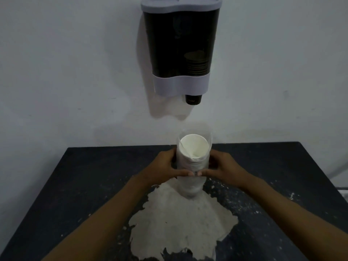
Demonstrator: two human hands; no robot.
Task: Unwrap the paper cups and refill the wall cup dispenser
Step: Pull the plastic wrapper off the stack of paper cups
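A stack of white paper cups (192, 159) stands upright on the dark table (94, 176), still inside a clear plastic sleeve (209, 136) that is open at the top. My left hand (165, 166) grips the stack from the left and my right hand (222, 166) from the right, thumbs meeting in front. On the wall above hangs the cup dispenser (180, 46), dark with a grey lid and grey band. Its right tube holds a short stack of dark cups, and one dark cup (193, 99) pokes out below.
A large white patch (180, 219) covers the table's middle, under and in front of the stack. White specks scatter to the right. The table's far edge meets the pale wall (75, 72).
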